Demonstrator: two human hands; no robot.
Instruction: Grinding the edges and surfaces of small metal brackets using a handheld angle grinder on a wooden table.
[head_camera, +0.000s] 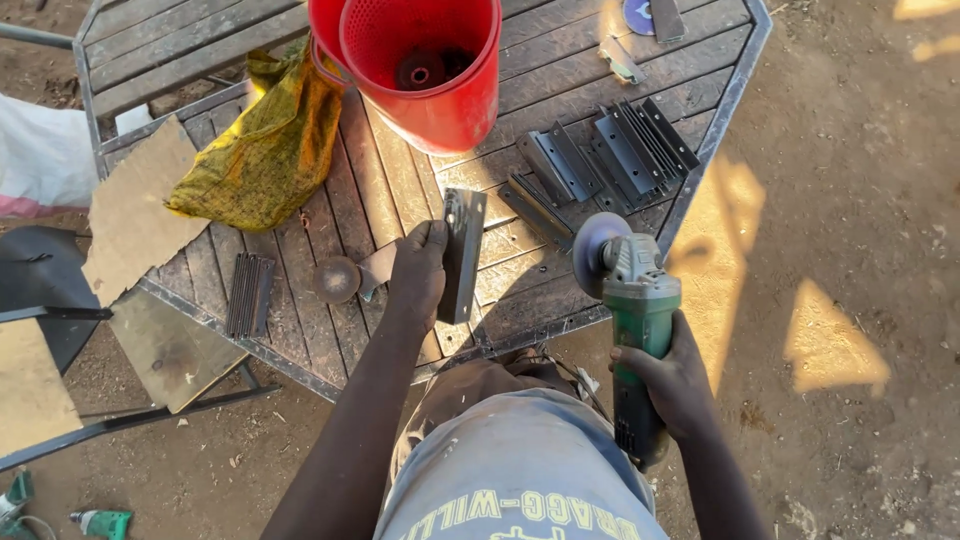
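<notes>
Flat dark steel bar (462, 255): gripped by left hand (417, 275), upright on slatted wooden table (400, 190) near its front edge, long axis pointing away. Green angle grinder (632, 300): clasped by right hand (672, 380), off table, disc forward. Red plastic bucket (440, 70) beyond; bare ground rightward.

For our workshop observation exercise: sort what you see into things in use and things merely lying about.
In use:
left hand holding metal bracket
right hand gripping angle grinder

Lying about:
red bucket
yellow cloth
stacked brackets
cardboard
loose disc
</notes>
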